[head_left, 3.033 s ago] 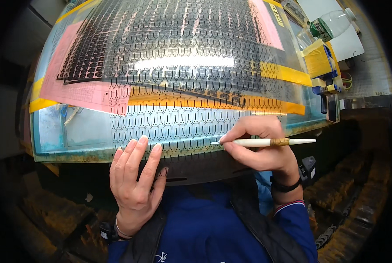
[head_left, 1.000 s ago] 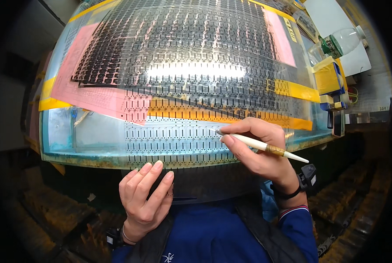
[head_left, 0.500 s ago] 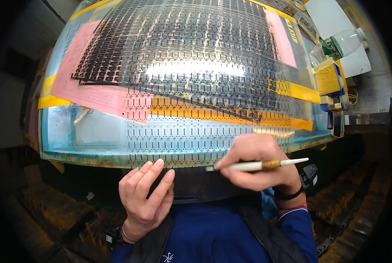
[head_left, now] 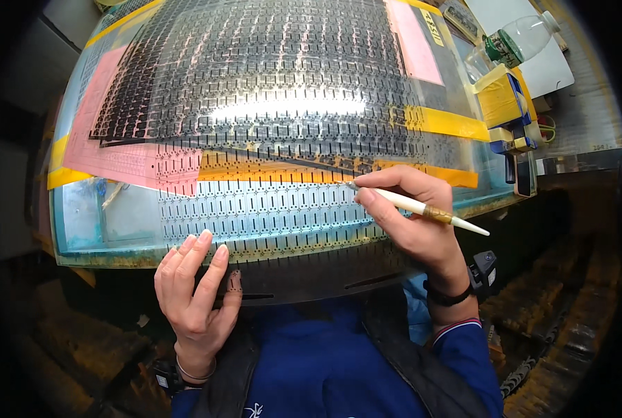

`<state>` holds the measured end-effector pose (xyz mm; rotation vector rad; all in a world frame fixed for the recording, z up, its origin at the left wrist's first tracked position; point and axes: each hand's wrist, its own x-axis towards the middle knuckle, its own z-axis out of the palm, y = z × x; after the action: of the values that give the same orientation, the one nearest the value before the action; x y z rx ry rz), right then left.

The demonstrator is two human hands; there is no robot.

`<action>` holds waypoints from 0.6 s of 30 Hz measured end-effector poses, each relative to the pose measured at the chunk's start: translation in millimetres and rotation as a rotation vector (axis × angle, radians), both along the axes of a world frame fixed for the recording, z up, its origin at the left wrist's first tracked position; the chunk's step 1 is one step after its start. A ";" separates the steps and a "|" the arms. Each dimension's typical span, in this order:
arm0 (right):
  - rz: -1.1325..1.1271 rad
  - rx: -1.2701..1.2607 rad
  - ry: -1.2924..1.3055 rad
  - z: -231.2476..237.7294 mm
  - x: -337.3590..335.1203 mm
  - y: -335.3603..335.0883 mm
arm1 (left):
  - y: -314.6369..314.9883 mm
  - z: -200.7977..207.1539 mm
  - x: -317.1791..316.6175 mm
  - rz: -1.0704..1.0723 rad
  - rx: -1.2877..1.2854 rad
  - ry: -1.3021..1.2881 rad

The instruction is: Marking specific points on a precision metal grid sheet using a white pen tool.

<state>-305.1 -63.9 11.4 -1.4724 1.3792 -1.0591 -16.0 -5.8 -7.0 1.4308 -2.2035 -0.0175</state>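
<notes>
My right hand grips a slim pen-like tool with a cream handle, a gold-brown band and a tapered white end. Its small greyish tip meets the clear film with rows of black markings, close to an orange strip beneath. What kind of tip it is, I cannot tell. At the film's near left, my left hand has its fingers stretched over the top. The thumb shows through the film from below, so the near edge lies between thumb and fingers. That near part overhangs the table edge toward me.
Under the film is a light-blue glass-topped table with pink paper and yellow tape. At the right stand a clear plastic bottle, a yellow-and-blue box and scissors with green handles.
My right hand has moved the tool up and away from the near edge, farther onto the film. My left hand keeps its hold; the whole view has shifted slightly.
</notes>
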 end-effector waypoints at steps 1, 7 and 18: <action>0.016 -0.043 0.025 -1.7 -0.3 -0.5 | 0.3 -0.3 0.0 0.001 -0.003 -0.002; 0.296 0.030 0.056 12.2 -15.4 3.9 | 5.0 -2.7 5.9 -0.011 -0.023 -0.010; 0.085 -0.060 0.059 1.3 -4.1 3.3 | 8.9 6.9 -9.5 -0.109 0.129 0.000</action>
<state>-309.2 -60.6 12.7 -1.6034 1.3240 -1.0187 -25.5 3.1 -0.2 1.3752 -2.3151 -0.2011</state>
